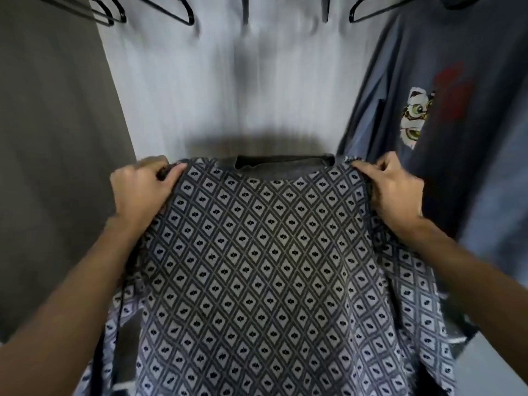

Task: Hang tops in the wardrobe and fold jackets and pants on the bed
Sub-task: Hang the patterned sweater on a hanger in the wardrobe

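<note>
A grey top with a white diamond pattern [257, 252] is stretched out in front of me, its dark collar [283, 164] facing the wardrobe. My left hand [143, 190] grips its left shoulder and my right hand [391, 190] grips its right shoulder. The sleeves hang down on both sides below my forearms. No hanger shows inside the top.
Black empty hangers [177, 10] hang along the top of the wardrobe, and another hanger [371, 10] is at the upper right. A blue-grey T-shirt with a cartoon print [414, 118] hangs at the right. The white back wall [243, 81] and a dark side panel [57, 138] enclose the space.
</note>
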Demonstrator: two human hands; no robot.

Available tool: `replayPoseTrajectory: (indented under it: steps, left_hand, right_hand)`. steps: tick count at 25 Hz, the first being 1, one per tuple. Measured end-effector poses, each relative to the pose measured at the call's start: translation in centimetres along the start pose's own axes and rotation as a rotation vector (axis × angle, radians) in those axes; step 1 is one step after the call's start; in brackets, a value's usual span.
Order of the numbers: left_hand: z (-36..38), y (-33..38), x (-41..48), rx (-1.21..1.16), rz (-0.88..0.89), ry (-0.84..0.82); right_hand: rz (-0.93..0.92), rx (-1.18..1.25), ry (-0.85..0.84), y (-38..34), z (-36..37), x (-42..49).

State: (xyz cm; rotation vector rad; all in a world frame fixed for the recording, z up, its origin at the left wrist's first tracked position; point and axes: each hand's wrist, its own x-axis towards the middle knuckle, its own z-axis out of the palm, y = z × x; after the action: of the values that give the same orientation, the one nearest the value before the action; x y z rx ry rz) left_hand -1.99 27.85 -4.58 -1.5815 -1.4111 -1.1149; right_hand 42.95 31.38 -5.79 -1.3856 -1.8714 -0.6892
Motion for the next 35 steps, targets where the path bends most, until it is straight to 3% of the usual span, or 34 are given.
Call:
replayPoseTrajectory:
  steps: [4,6,11,13,16,20,27,29,35]
  left_hand:
    - [13.8,-4.6,-6.4,0.003,-0.234,-0.591]
    - [18.2,-6.2,-8.8,0.002,-0.363,-0.774]
    - [24.0,-6.2,-12.8,0.065,-0.456,-0.911]
    - [25.0,-5.1,-15.5,0.094,-0.375,-0.993]
    - [26.2,-2.3,-19.0,-0.134,-0.156,-0.887]
    - [27.7,0.6,-20.7,-0.136,0.024,-1.249]
    - [27.9,1.1,-18.7,-0.079,-0.021,-1.474]
    - [27.8,1.8,-16.5,-0.119,-0.058,-1.535]
    - [25.1,6.5,-2.3,-0.581,-0.155,-1.319]
  right_hand:
    - [-0.012,-0.048,-0.338,0.7,12.0,-1.3]
    - [-0.051,-0.045,-0.464,0.8,16.9,-2.2]
    - [0.085,0.053,-0.62,1.2,26.2,-4.9]
    - [0.078,0.056,-0.591,0.4,28.3,-6.4]
    - [-0.052,0.19,-0.592,-2.5,31.2,-8.6]
    - [-0.104,0.193,-0.91,-5.0,32.5,-9.6]
    - [-0.038,0.214,-1.158,-3.8,31.4,-7.6]
    - [-0.008,0.263,-1.088,-3.2,29.6,-5.7]
    - [0.15,0.41,-0.761,0.0,18.1,4.3]
